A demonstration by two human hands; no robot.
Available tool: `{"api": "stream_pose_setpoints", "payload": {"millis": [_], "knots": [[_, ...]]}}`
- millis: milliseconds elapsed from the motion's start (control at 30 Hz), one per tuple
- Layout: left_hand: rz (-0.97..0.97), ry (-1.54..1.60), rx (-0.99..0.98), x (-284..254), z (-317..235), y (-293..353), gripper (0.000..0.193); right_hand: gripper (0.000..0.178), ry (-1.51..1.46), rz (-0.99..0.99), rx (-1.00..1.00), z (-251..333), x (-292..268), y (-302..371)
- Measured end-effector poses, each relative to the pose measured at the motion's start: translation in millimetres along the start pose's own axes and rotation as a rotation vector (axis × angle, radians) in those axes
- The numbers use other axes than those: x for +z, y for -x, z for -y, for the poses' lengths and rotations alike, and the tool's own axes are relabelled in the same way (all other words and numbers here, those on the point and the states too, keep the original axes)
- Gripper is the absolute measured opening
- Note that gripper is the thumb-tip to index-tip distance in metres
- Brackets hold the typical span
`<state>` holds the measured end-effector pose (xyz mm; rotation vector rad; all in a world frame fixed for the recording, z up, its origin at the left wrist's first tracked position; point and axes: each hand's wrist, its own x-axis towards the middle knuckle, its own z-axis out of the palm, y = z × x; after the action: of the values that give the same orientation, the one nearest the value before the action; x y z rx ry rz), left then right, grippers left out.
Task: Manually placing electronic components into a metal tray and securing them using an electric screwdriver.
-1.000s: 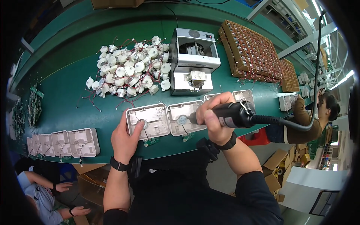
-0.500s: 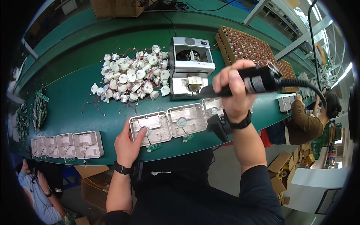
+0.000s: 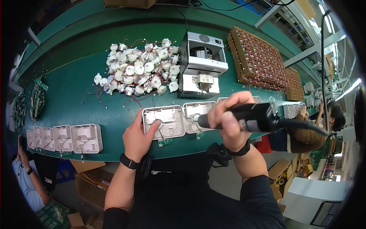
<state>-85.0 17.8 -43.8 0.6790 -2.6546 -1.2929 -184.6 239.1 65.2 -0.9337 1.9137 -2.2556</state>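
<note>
My left hand [image 3: 138, 138] grips the left side of a white plastic housing [image 3: 174, 126], its thumb pressing on a round grey-white disc [image 3: 161, 125] inside. In my right hand [image 3: 233, 128] is a black corded electric screwdriver [image 3: 257, 116], fingers wrapped round its body and its nose pointing left. That nose is over a second white housing [image 3: 196, 108] joined in line to the right of the first; whether it touches anything there I cannot tell. Green circuit boards [image 3: 165, 142] hang by wires at the housings' near edges.
Beyond the housings lie a pile of white round wired parts [image 3: 143, 68], a grey screw-feeder-like machine [image 3: 204, 66] and a brown partitioned tray [image 3: 257, 57]. More white housings [image 3: 87, 138] line the bench's left edge. Co-workers sit at left and right [image 3: 305, 133].
My right hand has brought the screwdriver down, nearer the second housing. My left hand keeps its thumb on the disc. The whole view has shifted slightly.
</note>
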Motion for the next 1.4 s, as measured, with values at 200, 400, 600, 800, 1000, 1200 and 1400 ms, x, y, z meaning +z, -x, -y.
{"api": "stream_pose_setpoints", "payload": {"millis": [200,400,600,800,1000,1200,1400], "knots": [[-0.019,-0.013,0.015,4,4,0,0.065,0.03,0.009,0.012,0.01,-19,8,1],[-0.016,-0.025,0.026,2,-1,-2,0.065,0.028,0.181,0.001,-0.047,-42,4,3],[-0.05,-0.018,0.069,5,2,0,0.063,0.027,0.056,0.008,0.002,-38,10,3],[-0.004,-0.054,0.009,1,-4,0,0.063,0.023,-0.1,-0.082,-0.147,2,-9,-29],[0.087,-0.09,-0.02,12,-26,-4,0.064,0.012,0.056,-0.19,-0.216,-2,-25,-83],[0.067,-0.098,0.045,24,-26,-7,0.063,0.015,-0.065,-0.166,-0.044,2,-14,-62],[0.099,-0.087,0.06,25,-26,-8,0.062,0.029,-0.081,-0.023,0.06,-1,17,-11]]}}
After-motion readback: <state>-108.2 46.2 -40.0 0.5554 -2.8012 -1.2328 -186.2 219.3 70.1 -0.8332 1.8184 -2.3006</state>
